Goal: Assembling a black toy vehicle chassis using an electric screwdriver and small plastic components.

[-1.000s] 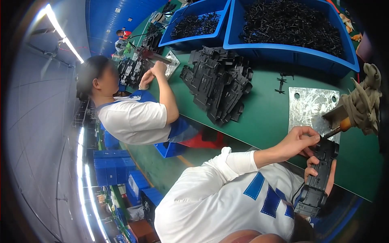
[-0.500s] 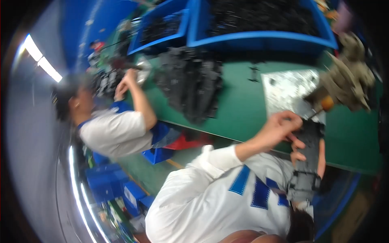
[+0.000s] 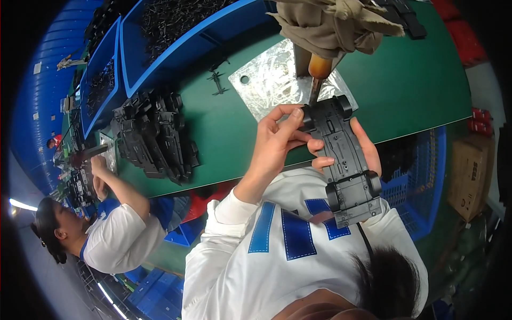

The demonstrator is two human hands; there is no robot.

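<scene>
A green tabletop (image 3: pixel 410 85) stretched across the workroom. Over its near edge, a black chassis (image 3: pixel 344 152) lay in the right hand (image 3: pixel 366 146), which gripped it around both sides. The left hand (image 3: pixel 277 136) pinched at its upper left corner; whether the fingertips held anything could not be told. Just beyond were an orange-handled tool (image 3: pixel 320 68) and a metal plate (image 3: pixel 261 74); farther left, stacked chassis (image 3: pixel 152 136), blue bins (image 3: pixel 210 45) and a co-worker (image 3: pixel 122 234).
</scene>
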